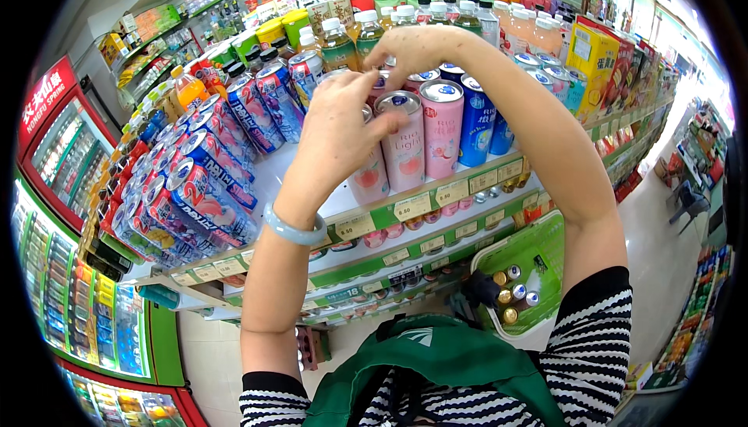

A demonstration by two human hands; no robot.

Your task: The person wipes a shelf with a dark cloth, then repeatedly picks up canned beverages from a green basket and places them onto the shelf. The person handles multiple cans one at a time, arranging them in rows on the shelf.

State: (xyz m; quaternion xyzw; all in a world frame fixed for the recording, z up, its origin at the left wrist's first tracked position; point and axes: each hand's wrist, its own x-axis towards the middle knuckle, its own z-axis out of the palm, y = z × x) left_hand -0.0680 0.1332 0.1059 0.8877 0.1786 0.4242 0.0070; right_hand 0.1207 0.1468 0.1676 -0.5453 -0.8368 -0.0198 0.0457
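Note:
My left hand point(342, 129), with a pale bangle at the wrist, is over the pink peach cans at the front of the top shelf. Its thumb lies over a pale pink RIO Light can point(402, 152), and its fingers reach to cans behind, partly hidden. Another pale pink can point(369, 178) stands below the palm. My right hand point(415, 50) bends in from the right, fingers pointing down at the cans behind the front row; its fingertips are near those of my left hand. Whether either hand grips a can is not clear. A darker pink can point(442, 135) and a blue can point(476, 126) stand to the right.
Leaning blue-and-pink can packs point(204, 199) fill the shelf's left part. Tea bottles point(338, 47) stand behind the cans. Price tags line the shelf edge point(412, 208). A green basket point(549, 304) with several cans is low at the right. Drink coolers point(64, 158) stand at the left.

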